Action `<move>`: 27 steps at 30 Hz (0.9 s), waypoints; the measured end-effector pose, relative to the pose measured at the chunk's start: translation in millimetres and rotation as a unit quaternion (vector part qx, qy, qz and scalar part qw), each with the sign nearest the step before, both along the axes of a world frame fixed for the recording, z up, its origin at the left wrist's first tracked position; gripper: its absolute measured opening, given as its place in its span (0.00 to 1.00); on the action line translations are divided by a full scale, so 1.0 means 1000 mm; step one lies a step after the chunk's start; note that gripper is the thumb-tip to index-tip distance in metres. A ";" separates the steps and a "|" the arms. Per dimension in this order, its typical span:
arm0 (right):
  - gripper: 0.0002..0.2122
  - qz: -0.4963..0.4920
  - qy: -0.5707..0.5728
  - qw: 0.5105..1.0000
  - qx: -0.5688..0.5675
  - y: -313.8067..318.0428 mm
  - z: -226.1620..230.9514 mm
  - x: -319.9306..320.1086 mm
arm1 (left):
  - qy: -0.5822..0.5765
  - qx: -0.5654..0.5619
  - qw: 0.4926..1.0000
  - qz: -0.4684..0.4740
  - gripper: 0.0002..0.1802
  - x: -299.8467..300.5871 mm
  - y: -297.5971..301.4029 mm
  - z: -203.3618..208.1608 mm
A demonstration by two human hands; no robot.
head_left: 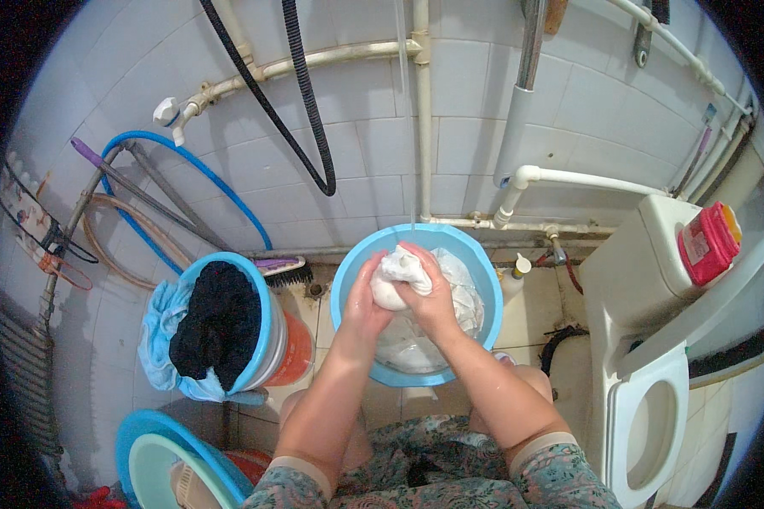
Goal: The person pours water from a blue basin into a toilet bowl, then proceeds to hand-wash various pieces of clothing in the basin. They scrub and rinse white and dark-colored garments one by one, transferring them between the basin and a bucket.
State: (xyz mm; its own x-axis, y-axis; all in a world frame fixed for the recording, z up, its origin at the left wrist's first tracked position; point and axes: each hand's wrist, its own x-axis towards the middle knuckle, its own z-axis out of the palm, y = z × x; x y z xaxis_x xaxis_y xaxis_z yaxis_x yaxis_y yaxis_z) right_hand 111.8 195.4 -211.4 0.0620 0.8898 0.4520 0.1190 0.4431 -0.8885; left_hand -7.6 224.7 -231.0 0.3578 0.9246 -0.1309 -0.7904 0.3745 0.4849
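A bunched-up white wet cloth [392,284] is squeezed between my two hands, above a light blue basin [341,293] on the floor. My left hand [365,297] cups the cloth from the left, its fingers wrapped round the side. From the right, my right hand [433,297] presses on the same cloth, thumb across its front. More white fabric [460,293] lies in water inside the basin, mostly to the right of and below my hands. A thin stream of water [412,195] falls into the basin behind them.
Left of the basin, a blue bucket [267,327] holds dark cloth [216,318], with light blue cloth [163,327] over its rim. A brush [289,273] lies behind it. Nested basins [144,428] stand lower left. At right are a white pump bottle [514,276] and a toilet [645,424].
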 end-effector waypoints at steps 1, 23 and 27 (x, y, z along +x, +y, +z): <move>0.25 0.047 0.103 0.991 -0.074 -0.003 0.006 0.000 | 0.024 0.012 0.999 0.027 0.18 -0.002 0.007 -0.012; 0.13 0.147 0.318 0.907 -0.235 0.035 0.020 0.041 | 0.015 0.082 0.978 -0.189 0.36 -0.002 0.014 0.027; 0.13 0.126 0.226 0.951 -0.172 0.037 0.007 0.036 | 0.215 0.113 0.936 -0.254 0.45 0.003 0.006 0.029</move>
